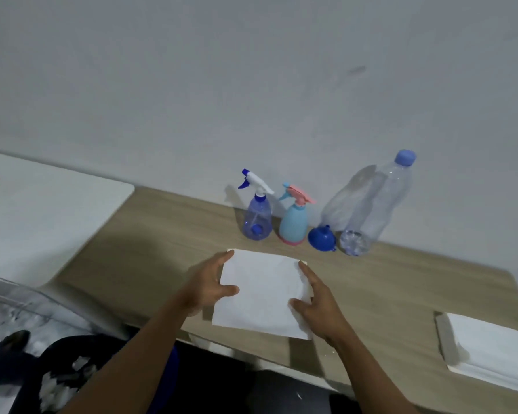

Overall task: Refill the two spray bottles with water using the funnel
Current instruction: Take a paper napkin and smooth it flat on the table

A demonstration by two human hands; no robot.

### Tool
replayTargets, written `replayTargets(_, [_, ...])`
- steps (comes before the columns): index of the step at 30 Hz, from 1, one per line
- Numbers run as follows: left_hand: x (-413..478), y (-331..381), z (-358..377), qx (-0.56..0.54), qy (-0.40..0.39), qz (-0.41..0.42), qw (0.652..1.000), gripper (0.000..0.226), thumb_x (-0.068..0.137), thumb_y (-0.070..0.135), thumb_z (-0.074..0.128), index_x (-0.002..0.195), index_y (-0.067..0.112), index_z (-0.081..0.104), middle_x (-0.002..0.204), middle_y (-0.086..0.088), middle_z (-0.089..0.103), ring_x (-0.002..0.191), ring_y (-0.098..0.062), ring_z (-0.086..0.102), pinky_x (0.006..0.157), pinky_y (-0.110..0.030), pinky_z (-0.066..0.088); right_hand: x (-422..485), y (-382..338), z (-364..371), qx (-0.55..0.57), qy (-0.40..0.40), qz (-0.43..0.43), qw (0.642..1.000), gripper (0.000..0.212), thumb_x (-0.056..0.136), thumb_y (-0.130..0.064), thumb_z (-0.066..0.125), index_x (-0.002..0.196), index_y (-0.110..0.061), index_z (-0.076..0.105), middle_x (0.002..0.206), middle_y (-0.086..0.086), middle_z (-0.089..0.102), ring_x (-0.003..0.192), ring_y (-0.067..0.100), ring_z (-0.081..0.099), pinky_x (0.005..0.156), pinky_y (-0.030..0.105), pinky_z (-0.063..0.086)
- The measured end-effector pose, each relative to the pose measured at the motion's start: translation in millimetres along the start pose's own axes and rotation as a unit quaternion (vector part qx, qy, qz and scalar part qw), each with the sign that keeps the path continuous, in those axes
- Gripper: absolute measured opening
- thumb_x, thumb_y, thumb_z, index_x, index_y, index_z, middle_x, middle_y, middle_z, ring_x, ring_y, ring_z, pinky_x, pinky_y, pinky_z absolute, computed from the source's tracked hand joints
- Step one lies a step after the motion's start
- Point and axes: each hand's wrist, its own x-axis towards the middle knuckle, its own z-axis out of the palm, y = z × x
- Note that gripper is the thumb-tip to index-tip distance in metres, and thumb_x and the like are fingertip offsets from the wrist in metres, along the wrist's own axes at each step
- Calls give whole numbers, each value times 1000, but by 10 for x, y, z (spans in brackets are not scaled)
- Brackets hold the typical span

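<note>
— White paper sheet [262,294] lies flat on the light wooden table [168,234]. See the hands?

— Yes. The left hand [208,286] and the right hand [319,300] press its two sides, fingers spread wide, gripping nothing.

— Where are the bottles?

— By the wall. The clear blue spray bottle [257,215] stands beside the pale blue spray bottle with a pink trigger [294,221]. The small blue funnel [320,238] sits upside down, touching the big clear water bottle with a blue cap [371,204].
</note>
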Motion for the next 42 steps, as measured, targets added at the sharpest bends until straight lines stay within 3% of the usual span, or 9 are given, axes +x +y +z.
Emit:
replayTargets(5, [315,-264,-507,98,2,34,995,109,59,48,81,151,40,23,157,14,34,141,-9,38,116,-44,35,368,-78,429,-32,-7,-24,999,91,85,-7,71,157,-24,18,158,-9,25,143,10,27,113,26,23])
replayTargets(11, [557,-417,-809,131,4,28,991,102,68,32,82,154,31,26,163,11,17,149,-4,16,123,-39,21,672,-95,743,-40,-12,4,999,90,87,-7,71,157,-20,17,161,-2,23,146,14,24,112,20,20])
replayTargets(14, [672,-531,-846,131,23,-3,991,98,70,22,86,152,29,32,160,10,25,146,-7,26,119,-41,30,754,-23,847,-66,3,6,998,90,85,-16,75,156,-17,20,162,2,24,146,16,26,111,20,21])
replayTargets(16, [707,-551,-857,150,46,-38,987,103,64,36,88,151,28,34,158,5,34,142,-14,35,114,-43,38,787,21,881,-92,15,16,996,91,82,-26,78,155,-18,24,160,4,27,146,20,27,115,30,28])
replayTargets(20, [660,-540,-850,248,97,-56,962,92,81,45,75,154,15,27,160,-6,25,149,-23,20,120,-43,25,766,45,859,-226,86,17,970,67,85,-39,72,141,-18,41,148,8,37,135,24,39,95,41,49])
replayTargets(23, [537,-496,-727,308,199,31,930,69,92,47,58,149,14,36,155,-10,36,144,-26,29,116,-45,31,732,-46,934,-253,165,-46,952,47,93,-32,63,136,-17,50,135,7,49,119,27,52,87,38,51])
replayTargets(27, [547,-637,-371,442,186,125,868,56,100,42,37,148,12,38,155,-10,38,146,-28,30,119,-45,28,922,-82,1256,-320,103,-143,931,48,100,-26,48,145,-11,45,147,14,47,137,32,43,110,45,42])
replayTargets(33, [689,-1053,-182,531,96,121,833,62,101,38,19,155,7,17,164,-12,14,152,-28,5,122,-50,18,1191,159,1519,-418,-51,-176,890,64,103,-50,16,159,-20,4,166,4,-3,153,23,-13,124,44,-5])
replayTargets(42, [774,-1113,-141,524,80,100,842,62,101,40,11,156,11,10,165,-7,3,152,-21,-1,124,-44,7,1287,389,1555,-484,-84,-167,855,64,103,-43,17,159,-11,8,167,8,2,154,24,-6,124,50,6])
